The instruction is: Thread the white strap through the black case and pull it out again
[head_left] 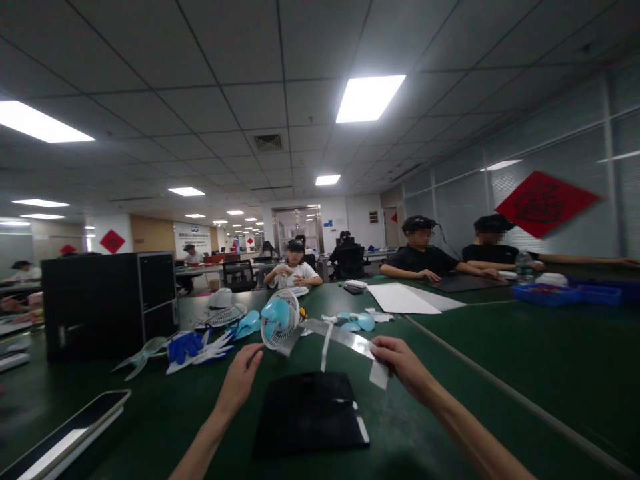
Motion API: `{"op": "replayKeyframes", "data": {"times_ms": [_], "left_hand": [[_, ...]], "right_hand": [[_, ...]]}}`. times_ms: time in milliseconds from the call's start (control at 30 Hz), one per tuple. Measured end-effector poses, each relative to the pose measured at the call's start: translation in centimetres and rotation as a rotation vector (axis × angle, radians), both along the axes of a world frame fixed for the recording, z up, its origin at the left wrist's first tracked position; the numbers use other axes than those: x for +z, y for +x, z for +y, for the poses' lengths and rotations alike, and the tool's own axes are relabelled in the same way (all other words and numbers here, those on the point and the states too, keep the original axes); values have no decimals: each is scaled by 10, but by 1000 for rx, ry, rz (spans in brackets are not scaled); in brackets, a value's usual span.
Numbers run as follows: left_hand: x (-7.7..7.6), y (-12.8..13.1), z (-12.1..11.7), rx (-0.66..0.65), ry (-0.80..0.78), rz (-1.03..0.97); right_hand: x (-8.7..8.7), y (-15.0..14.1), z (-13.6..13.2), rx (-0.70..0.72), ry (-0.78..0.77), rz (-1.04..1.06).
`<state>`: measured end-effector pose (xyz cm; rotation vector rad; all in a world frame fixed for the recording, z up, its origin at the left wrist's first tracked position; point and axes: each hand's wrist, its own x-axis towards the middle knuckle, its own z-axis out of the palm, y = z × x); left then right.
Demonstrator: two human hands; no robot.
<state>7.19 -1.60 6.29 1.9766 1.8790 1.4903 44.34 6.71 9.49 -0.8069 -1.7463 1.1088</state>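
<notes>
My right hand (395,360) pinches one end of a clear plastic strip (350,340), which stretches leftward over the table with a narrow white strip (327,347) hanging from it. A white tab (379,375) dangles beneath those fingers. Nearer the left, my left hand (243,373) is raised with fingers loosely bent, and nothing shows in it; the clear strip ends short of it. Between my hands, on the table, lies a flat black square item (311,413) with white marks at its right edge. Just beyond stands a small white fan (280,320) with light blue blades.
On the green table (480,413) are a black computer case (100,307), blue and white gloves (197,350), a phone-like slab (70,437), loose blue fan blades (357,321), white sheets (405,298) and blue trays (545,295). Several people sit around it.
</notes>
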Motion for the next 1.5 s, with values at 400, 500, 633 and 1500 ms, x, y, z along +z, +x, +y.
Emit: {"op": "replayKeyframes", "data": {"times_ms": [400, 500, 633, 1500], "left_hand": [[18, 29, -22, -315, -353, -171], [19, 30, -27, -355, -410, -239], [18, 25, -33, -469, -515, -336], [-9, 19, -23, -338, -788, 19]], "right_hand": [[-11, -29, -23, 265, -128, -89], [-10, -29, -25, 269, -141, -93], [-10, -28, -31, 291, -199, -128], [-68, -44, -4, 104, 127, -556]]}}
